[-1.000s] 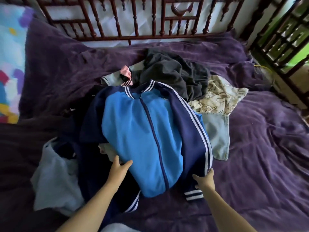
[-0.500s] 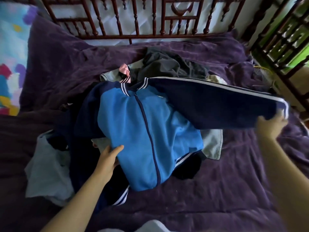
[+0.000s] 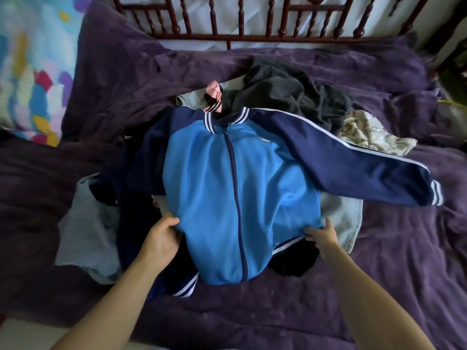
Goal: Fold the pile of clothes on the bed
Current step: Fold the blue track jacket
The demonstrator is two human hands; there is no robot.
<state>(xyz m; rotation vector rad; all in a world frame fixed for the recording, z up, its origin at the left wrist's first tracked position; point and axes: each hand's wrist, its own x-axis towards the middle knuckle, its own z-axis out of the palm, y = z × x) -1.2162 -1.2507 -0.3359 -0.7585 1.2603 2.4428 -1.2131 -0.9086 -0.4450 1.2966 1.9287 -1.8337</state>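
Jacket (image 3: 235,193) is lying atop the pile of clothes (image 3: 290,92) on the bed (image 3: 379,274), collar pointing toward the headboard (image 3: 252,18), hem away from it, nearest both hands. Left hand (image 3: 161,238) and right hand (image 3: 323,236), set apart, are gripping the hem's two sides. The right has come back from the cuff, leaving the sleeve (image 3: 353,168) spread out.

Purple-covered bed (image 3: 379,261), dark wooden spindle headboard (image 3: 252,37)

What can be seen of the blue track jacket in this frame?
The track jacket lies front up on the clothes pile, zipped shut: light blue front, navy sleeves with white stripes, striped collar and cuffs, smooth fabric. One sleeve stretches right onto the purple bed cover; the other is bunched. The left hand and right hand grip its lower sides.
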